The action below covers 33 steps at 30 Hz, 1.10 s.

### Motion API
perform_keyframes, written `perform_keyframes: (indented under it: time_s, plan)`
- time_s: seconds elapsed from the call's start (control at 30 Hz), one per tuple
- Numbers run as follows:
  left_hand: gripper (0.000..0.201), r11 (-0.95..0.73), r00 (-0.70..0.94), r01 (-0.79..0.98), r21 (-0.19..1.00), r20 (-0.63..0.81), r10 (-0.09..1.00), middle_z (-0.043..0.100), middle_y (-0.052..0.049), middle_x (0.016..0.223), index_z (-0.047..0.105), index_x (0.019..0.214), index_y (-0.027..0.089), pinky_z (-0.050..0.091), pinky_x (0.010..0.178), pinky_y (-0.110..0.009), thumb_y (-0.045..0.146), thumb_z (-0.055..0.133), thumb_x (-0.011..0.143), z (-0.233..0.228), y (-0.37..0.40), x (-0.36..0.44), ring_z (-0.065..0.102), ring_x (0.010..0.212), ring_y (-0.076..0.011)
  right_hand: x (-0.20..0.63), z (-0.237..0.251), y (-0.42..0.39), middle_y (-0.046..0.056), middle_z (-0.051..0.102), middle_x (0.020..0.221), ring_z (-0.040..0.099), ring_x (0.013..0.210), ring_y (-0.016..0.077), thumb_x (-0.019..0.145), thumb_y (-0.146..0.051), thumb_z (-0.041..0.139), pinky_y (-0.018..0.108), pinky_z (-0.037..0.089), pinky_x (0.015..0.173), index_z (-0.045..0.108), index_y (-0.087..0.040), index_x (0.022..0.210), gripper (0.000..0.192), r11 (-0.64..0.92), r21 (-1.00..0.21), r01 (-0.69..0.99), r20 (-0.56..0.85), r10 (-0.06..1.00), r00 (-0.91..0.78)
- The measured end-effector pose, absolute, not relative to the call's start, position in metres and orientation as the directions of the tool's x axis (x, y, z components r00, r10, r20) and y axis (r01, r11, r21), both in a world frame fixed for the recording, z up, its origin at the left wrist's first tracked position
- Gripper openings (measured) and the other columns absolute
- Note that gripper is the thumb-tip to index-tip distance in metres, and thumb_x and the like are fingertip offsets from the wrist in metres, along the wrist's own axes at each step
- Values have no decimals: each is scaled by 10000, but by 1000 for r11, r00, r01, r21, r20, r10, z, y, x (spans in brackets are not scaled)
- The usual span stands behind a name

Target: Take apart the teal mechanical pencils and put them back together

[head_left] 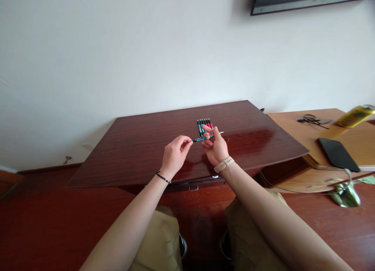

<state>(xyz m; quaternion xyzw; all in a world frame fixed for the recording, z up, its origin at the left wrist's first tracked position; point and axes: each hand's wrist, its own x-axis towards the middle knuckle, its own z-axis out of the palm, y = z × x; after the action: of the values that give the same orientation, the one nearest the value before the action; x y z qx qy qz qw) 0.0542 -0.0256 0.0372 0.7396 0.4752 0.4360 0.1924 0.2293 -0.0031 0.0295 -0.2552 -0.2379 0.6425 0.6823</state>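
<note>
A slim blue and black pen (198, 139) is held nearly level above the dark table, its pale tip pointing right. My left hand (177, 150) pinches its black end between thumb and fingers. My right hand (217, 147), palm turned partly up, grips the pen nearer the pale tip, with some fingers curled and others stretched out. Just behind the hands, several pens (204, 123) with black ends and teal or red barrels lie side by side in a row. My right fingers hide part of that row.
The dark wooden table (140, 146) stands against a white wall. On a lighter desk (304, 134) to the right are a black cable (313, 119), a dark flat device (338, 154) and a yellow can (355, 116). A screen (310, 1) hangs above. A green bag (347, 195) is low at right.
</note>
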Motion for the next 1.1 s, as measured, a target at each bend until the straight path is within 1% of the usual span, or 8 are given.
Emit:
perform_keyframes:
  time_s: [0.1,0.2,0.33,0.47,0.57,0.7,0.87,1.1]
  plan:
    - [152,-464,159,514,721,452,878,774,-48,1007,744,987,250,440,740,-282,380,667,1003,38,-25,54,618,769,-184,229,29,-3,-51,468,675,222,481,60,1081,-470,572,215,259,450,771,-181,1001,360,43,-629,-776,1,998,55]
    - [155,-459,147,489,741,449,881,775,-53,1009,747,982,245,446,732,-281,382,674,997,38,-25,54,641,795,-191,232,29,-3,-53,471,676,227,480,52,1068,-465,606,209,263,456,766,-183,985,335,43,-618,-785,11,999,46]
    - [166,-463,148,485,742,452,879,777,-53,1001,747,984,243,459,730,-284,389,670,1002,38,-26,55,658,798,-191,233,30,-3,-52,464,675,227,476,58,1073,-471,592,224,257,453,770,-185,991,347,48,-636,-770,10,999,54]
    - [174,-422,117,436,795,414,903,782,-55,979,750,953,237,480,718,-286,407,711,968,36,-25,56,681,810,-197,232,30,-4,-54,458,666,224,469,61,1069,-501,587,231,257,452,767,-191,992,366,54,-657,-752,6,998,66]
    - [227,-351,154,315,882,317,936,773,-54,933,727,961,216,510,713,-286,443,732,949,35,-23,55,702,788,-189,232,30,-4,-60,447,656,221,460,54,1060,-516,603,222,251,448,757,-198,1000,359,51,-659,-751,9,998,59]
    - [320,-172,265,25,985,160,951,783,-72,958,708,1076,188,536,747,-289,482,735,952,32,-19,53,744,823,-188,233,32,-3,-69,442,645,207,451,60,1055,-501,615,232,249,438,750,-203,1013,329,21,-654,-756,2,1000,26]
    - [363,33,322,-211,977,38,946,796,-85,1046,719,1153,191,554,818,-301,456,799,918,26,-20,57,760,881,-178,234,28,-3,-80,449,653,205,454,58,1044,-444,648,212,264,429,750,-194,1051,271,-32,-595,-803,6,999,-43]
    - [502,154,468,-320,935,15,884,774,-139,1294,717,1372,246,583,863,-344,505,769,946,32,-29,65,772,1065,-246,233,21,-3,-97,459,656,227,453,58,1049,-389,652,179,325,427,748,-206,1136,224,-118,-513,-850,-38,993,-115]
